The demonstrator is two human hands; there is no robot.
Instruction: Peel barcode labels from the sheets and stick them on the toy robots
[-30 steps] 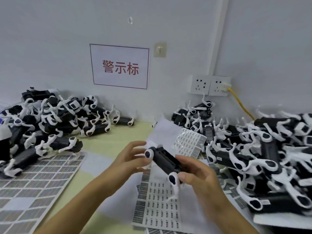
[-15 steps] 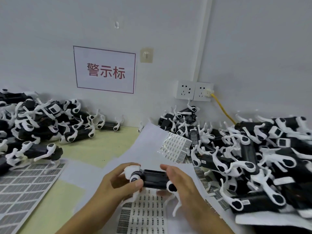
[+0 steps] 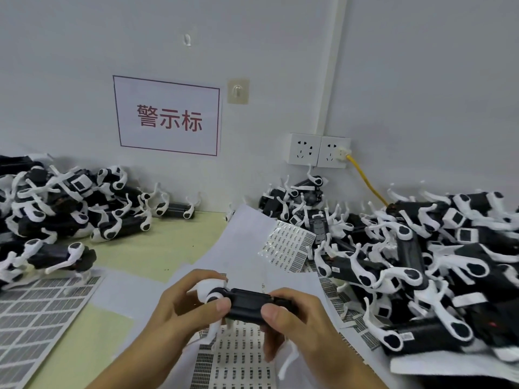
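A black toy robot with white legs (image 3: pixel 247 304) lies level between both hands, low in the middle of the view. My left hand (image 3: pixel 185 307) grips its left end, thumb on the white joint. My right hand (image 3: pixel 295 321) grips its right end, thumb on the black body. Under them a sheet of small barcode labels (image 3: pixel 238 357) lies on the table. A second label sheet (image 3: pixel 286 245) curls up behind. I cannot see a peeled label on either hand.
A big heap of toy robots (image 3: pixel 421 270) fills the right side. Another heap (image 3: pixel 64 214) sits at the left. A grey label sheet (image 3: pixel 33 315) lies at the lower left. Wall sockets (image 3: pixel 317 150) with a yellow cable (image 3: pixel 368 183) are behind.
The toy robot came down from a tilted hold to a level one, closer to the label sheet. Both hands shifted their grip to its two ends.
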